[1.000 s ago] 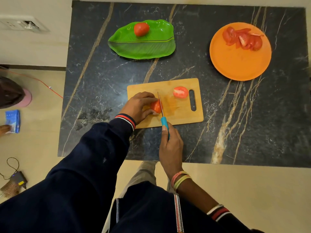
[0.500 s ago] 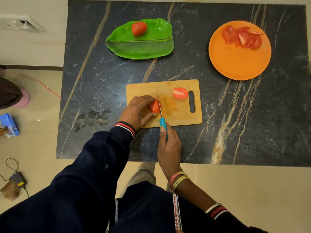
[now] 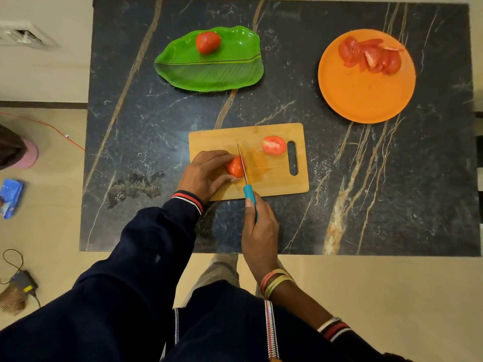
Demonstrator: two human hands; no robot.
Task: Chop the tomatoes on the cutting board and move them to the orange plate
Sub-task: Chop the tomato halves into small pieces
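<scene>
A wooden cutting board (image 3: 277, 184) lies near the table's front edge. My left hand (image 3: 206, 173) grips a tomato half (image 3: 234, 167) on the board's left part. My right hand (image 3: 258, 231) holds a knife (image 3: 244, 169) by its teal handle, and the blade lies against the right side of that half. A second tomato half (image 3: 274, 145) lies cut side up beside the board's handle slot. The orange plate (image 3: 366, 95) at the back right carries several tomato slices (image 3: 371, 57). A whole tomato (image 3: 208, 42) sits on the green leaf-shaped plate (image 3: 209, 71).
The black marble table (image 3: 392, 178) ends just in front of the board. To the left, on the floor, lie a blue packet (image 3: 10, 198), a cable with an adapter (image 3: 22, 279) and a pink object (image 3: 30, 154).
The knife and both hands have stayed at the tomato half; the blade sits at nearly the same place on it. The camera has shifted slightly.
</scene>
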